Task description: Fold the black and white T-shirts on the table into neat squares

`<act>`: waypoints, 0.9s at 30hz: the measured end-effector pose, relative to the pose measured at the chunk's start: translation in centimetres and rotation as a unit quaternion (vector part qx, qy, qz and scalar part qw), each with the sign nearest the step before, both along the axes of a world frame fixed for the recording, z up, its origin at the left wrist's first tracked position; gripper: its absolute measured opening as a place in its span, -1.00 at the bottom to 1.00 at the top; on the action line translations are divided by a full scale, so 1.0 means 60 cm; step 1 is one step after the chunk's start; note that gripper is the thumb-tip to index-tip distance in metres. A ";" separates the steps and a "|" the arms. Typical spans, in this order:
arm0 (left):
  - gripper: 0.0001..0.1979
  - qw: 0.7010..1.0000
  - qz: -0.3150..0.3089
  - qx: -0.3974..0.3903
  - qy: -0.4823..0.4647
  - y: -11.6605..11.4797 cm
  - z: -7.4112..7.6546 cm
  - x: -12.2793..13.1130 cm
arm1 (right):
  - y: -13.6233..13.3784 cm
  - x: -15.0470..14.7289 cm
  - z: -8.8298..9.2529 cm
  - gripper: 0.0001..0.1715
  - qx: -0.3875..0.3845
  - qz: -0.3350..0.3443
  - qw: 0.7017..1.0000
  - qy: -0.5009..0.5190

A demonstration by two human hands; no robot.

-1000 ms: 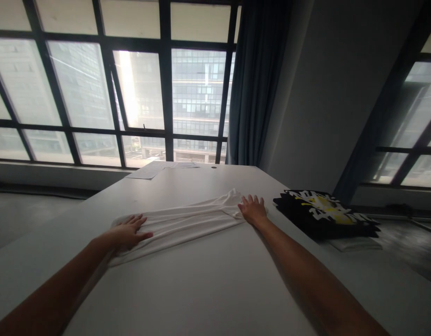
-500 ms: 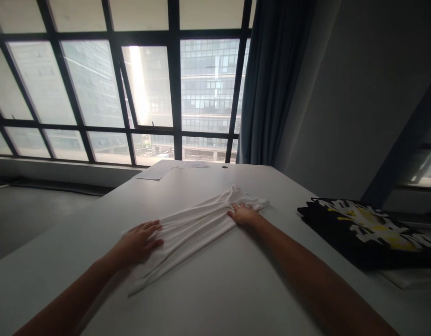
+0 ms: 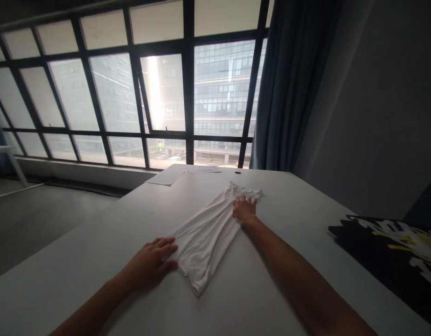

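A white garment [image 3: 208, 233], folded into a long narrow strip, lies diagonally on the white table [image 3: 288, 214]. My left hand [image 3: 150, 263] rests flat at its near end, fingers stretched out and touching the cloth's edge. At the far end my right hand [image 3: 244, 209] lies palm down on the fabric with fingers spread. Neither hand grips anything.
A black garment with white and yellow print [image 3: 393, 249] lies on the table's right side. Sheets of paper [image 3: 173, 175] sit at the far edge near a small cable hole [image 3: 238, 172]. Large windows and a dark curtain [image 3: 288, 84] stand behind the table.
The strip has swung from lying nearly crosswise to pointing away from me, its near end pulled toward me. My view has turned left, so the black garment sits further right.
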State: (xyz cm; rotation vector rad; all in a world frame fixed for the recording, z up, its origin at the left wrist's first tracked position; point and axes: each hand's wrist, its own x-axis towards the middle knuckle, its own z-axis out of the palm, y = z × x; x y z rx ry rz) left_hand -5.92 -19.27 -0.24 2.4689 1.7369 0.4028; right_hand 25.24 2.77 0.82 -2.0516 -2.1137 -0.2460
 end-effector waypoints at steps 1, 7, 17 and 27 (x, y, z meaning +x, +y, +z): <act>-0.57 1.000 -0.004 0.004 0.000 -0.001 0.001 0.004 | -0.026 -0.012 0.001 -0.40 -0.008 0.028 0.999 0.018; -0.63 0.996 -0.090 0.007 -0.028 -0.025 0.018 0.060 | -0.187 -0.008 -0.011 -0.27 -0.137 0.182 0.973 0.035; -0.69 0.941 -0.322 -0.072 -0.080 -0.085 0.058 0.231 | -0.320 0.186 0.026 -0.49 -0.058 0.098 0.993 -0.038; -0.53 0.952 -0.303 0.009 -0.054 -0.096 0.026 0.247 | -0.459 0.181 0.044 -0.45 -0.122 0.341 0.929 0.080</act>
